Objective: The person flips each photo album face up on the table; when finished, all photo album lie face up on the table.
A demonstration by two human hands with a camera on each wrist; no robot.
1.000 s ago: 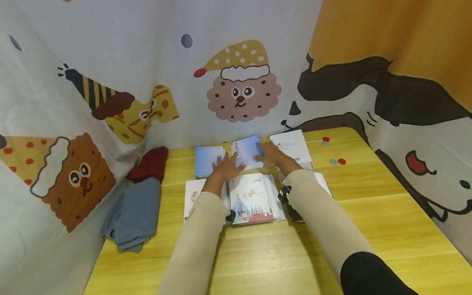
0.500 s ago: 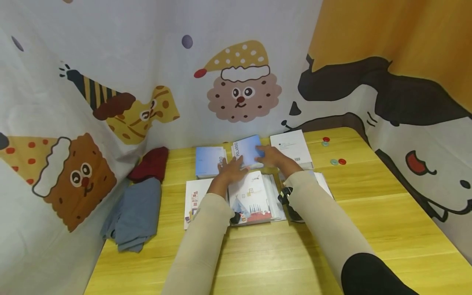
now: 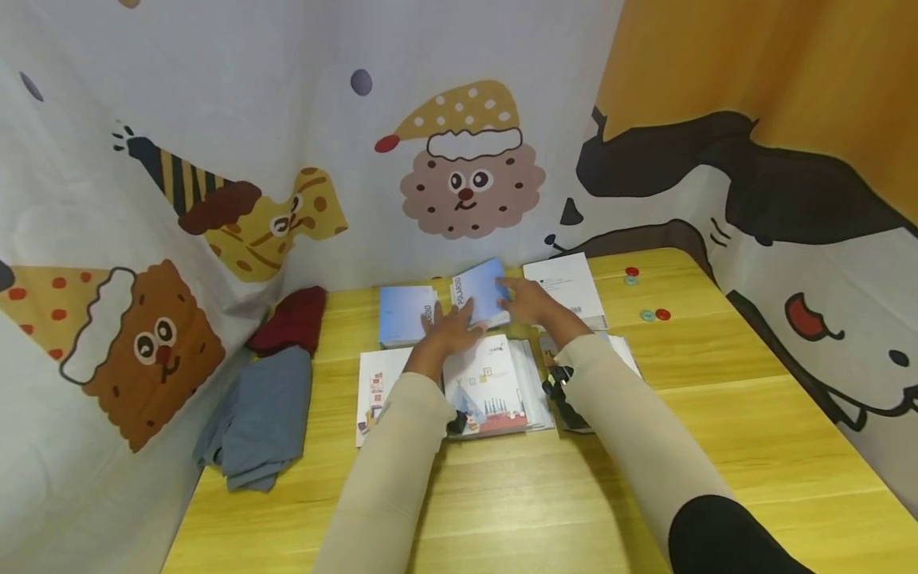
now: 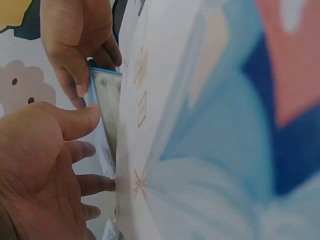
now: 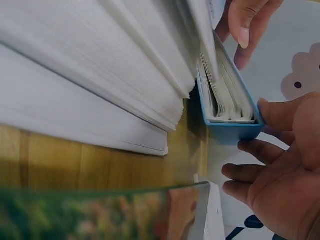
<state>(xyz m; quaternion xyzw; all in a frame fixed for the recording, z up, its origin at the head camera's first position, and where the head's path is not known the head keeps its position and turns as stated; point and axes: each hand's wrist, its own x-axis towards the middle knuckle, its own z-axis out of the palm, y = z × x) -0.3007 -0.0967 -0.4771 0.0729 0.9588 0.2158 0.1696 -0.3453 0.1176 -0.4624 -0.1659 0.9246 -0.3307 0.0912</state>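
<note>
A blue photo album [image 3: 482,285] with lettering along its left side lies turned slightly at the back middle of the table, between both hands. My left hand [image 3: 450,331] touches its left front part, thumb near the cover and the other fingers spread. My right hand [image 3: 532,303] touches the album's right edge; in the right wrist view its thumb lies at the cover's corner and the other fingers along the blue side. Pale page edges [image 5: 227,95] face the front. In front lies a white album [image 3: 488,391] with a tent picture, partly under my left forearm.
A second blue album [image 3: 403,315] lies left and a white book [image 3: 566,283] right. Another white book [image 3: 373,387] sits front left; albums lie under the right forearm. Grey cloth [image 3: 268,414], dark red cloth [image 3: 294,319] and several buttons [image 3: 663,315] lie at the sides. A printed curtain [image 3: 473,191] hangs behind.
My left hand has shifted right and slightly towards me, off the left blue album's edge. The middle blue album has turned a little between the hands. The right hand has hardly moved.
</note>
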